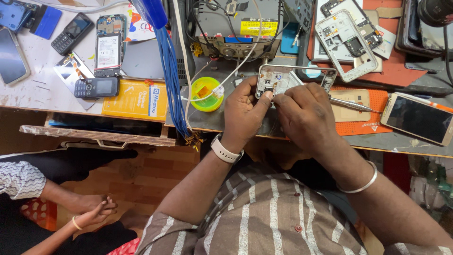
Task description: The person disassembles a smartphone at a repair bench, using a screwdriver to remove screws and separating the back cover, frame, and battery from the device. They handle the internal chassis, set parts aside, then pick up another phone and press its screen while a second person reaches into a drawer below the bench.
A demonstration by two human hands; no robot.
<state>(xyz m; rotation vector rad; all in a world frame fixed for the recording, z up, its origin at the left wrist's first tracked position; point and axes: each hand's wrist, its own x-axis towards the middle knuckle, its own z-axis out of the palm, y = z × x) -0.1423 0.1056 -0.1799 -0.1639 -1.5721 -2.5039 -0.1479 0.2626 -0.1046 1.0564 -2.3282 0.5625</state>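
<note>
Grip: both hands pinch phone frame over bench.

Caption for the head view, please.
Both hands, left hand and right hand, hold an opened phone frame above a cluttered repair bench.

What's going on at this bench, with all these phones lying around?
A person is bent over a cluttered workbench, holding an opened phone frame between both hands. The left hand grips its near end, thumb on the edge, while the right hand pinches it from the other side. A screwdriver lies on the orange mat beside them, next to a gold phone. A small green pot sits to the left. Another person's clasped hands rest nearby.
</note>
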